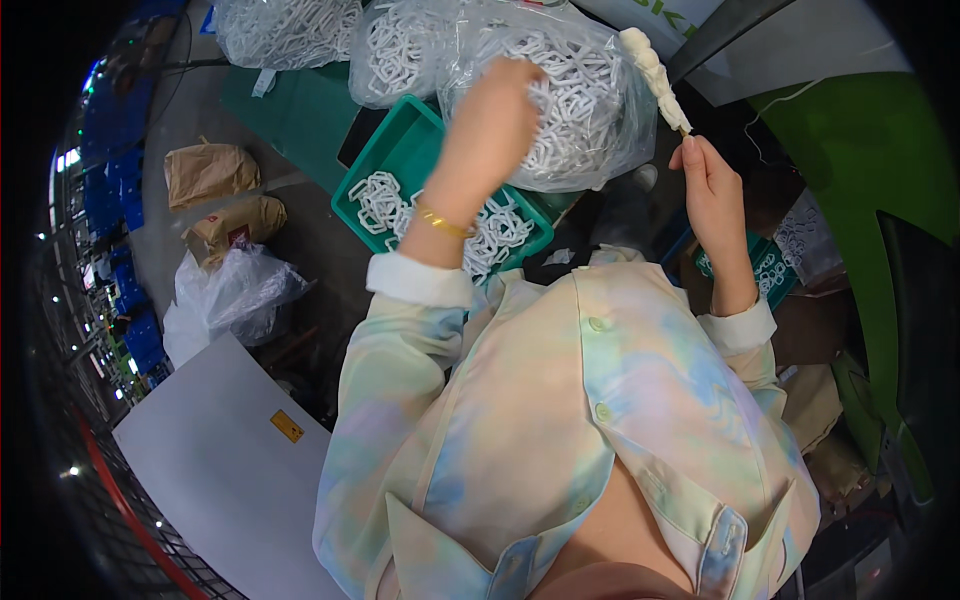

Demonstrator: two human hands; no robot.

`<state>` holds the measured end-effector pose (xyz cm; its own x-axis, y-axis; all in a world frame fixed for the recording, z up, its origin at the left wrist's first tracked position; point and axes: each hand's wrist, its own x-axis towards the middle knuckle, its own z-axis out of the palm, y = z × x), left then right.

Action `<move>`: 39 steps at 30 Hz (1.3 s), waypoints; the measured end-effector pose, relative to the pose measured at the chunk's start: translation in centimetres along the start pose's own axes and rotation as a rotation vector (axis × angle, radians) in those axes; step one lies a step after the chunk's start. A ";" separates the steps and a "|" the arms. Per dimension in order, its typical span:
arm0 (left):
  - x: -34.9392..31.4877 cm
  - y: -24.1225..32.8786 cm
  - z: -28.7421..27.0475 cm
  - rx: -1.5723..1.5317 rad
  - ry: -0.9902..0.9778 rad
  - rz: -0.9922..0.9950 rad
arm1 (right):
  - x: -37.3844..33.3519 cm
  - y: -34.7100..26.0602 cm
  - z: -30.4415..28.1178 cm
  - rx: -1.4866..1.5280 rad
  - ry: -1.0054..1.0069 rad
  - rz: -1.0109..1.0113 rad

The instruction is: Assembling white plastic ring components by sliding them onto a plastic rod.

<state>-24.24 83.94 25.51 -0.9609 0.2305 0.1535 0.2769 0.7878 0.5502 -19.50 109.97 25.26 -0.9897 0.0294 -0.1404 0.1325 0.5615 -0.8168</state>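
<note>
My left hand (490, 125), with a yellow band at its wrist, reaches over the near left side of a large clear plastic bag (630, 130) full of white ring-shaped pieces (570, 110). Its fingers are blurred and turned away, so what they hold, if anything, is hidden. Below the left wrist sits a green bin (408, 130) with a layer of the same white rings (380, 203) in its near part. At the right, my right hand (715, 195) pinches the lower end of a skewer (655, 80) bearing cream-coloured lumpy pieces, held upright beside the bag.
More clear bags of white rings (290, 35) stand at the back left. Brown paper packages (210, 175) and a crumpled clear bag (230, 300) lie on the left. A grey panel (225, 470) is near left. Another green bin (770, 275) sits right, by a green surface (830, 160).
</note>
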 end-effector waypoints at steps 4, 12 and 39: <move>-0.4 -2.8 7.4 0.126 -0.089 0.109 | 0.0 -0.7 0.4 0.016 -0.038 -0.017; 3.2 -7.7 7.9 0.531 0.052 -0.142 | -0.3 0.3 0.1 0.015 -0.018 -0.005; -8.7 -3.0 3.2 0.208 -0.410 -0.068 | -1.7 -0.7 1.3 -0.063 -0.191 -0.056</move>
<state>-16.65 81.37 19.91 -0.9068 0.3482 -0.2376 0.2490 0.8972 0.3647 -17.80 108.49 25.37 -0.9661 -0.1577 -0.2042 0.0678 0.6085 -0.7907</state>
